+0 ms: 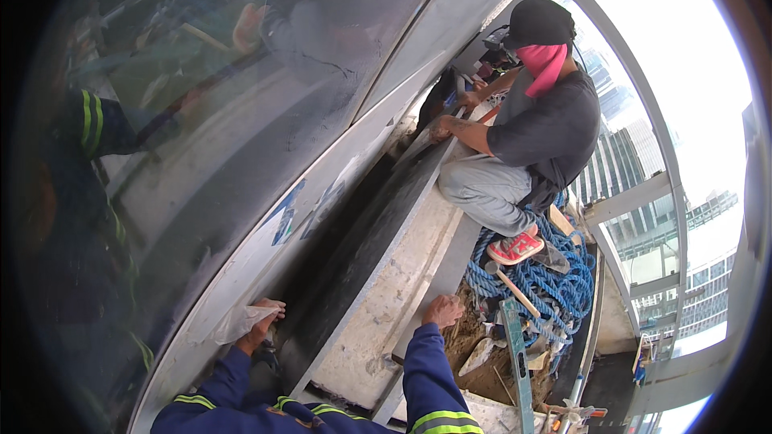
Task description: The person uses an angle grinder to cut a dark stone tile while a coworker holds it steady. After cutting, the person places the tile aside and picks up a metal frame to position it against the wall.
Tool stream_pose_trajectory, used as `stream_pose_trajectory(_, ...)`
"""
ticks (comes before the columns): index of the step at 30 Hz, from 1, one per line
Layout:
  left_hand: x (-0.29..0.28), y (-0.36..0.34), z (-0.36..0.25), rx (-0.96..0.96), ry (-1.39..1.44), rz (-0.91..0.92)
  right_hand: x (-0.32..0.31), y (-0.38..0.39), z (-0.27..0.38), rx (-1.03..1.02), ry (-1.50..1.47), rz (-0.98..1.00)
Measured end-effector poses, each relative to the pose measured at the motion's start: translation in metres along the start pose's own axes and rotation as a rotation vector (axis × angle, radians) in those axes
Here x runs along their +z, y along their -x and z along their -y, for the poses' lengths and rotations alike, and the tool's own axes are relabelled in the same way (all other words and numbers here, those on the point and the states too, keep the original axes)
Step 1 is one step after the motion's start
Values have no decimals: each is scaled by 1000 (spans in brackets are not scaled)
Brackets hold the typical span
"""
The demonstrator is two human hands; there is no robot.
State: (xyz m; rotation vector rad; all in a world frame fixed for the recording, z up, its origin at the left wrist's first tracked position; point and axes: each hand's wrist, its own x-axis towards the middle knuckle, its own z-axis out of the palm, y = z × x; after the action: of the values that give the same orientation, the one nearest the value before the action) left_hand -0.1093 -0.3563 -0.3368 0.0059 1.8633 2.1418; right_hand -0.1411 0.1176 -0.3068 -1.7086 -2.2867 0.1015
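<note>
At the lower left, my left hand (259,328) is beside the bottom edge of a large glossy panel (265,161). Its fingers are bent around a thin, translucent plastic film (235,325), which trails to the panel edge. A dark gap (338,221) runs beyond this hand, between the panel and a long concrete ledge (398,289) with a dark grey side. My right hand (444,311) is on a grey metal strip (453,269) along the ledge's right side, fingers curled over it. What lies under its palm is hidden.
Ahead, a co-worker (547,112) crouches on the ledge, both hands at the gap. To the right lie coiled blue rope (563,273), a hammer (515,288), a trowel (476,356) and a green spirit level (515,354). A metal frame (655,112) curves beyond, with tall buildings outside.
</note>
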Motion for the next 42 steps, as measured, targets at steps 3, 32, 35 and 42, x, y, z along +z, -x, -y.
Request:
stream_pose_trajectory(3, -1, -1, -3, -26, -13, 15, 1, 0, 2, 10, 0, -13)
stream_pose_trajectory(32, 0, -2, -21, -16, -14, 9, 0, 0, 2, 16, 12, 1)
stream_pose_trajectory(35, 0, -3, -23, -27, -7, 9, 3, -1, 0, 13, 12, -13)
stream_pose_trajectory(42, -2, -3, -16, -30, 0, 26, -3, 4, 1, -40, -6, -1)
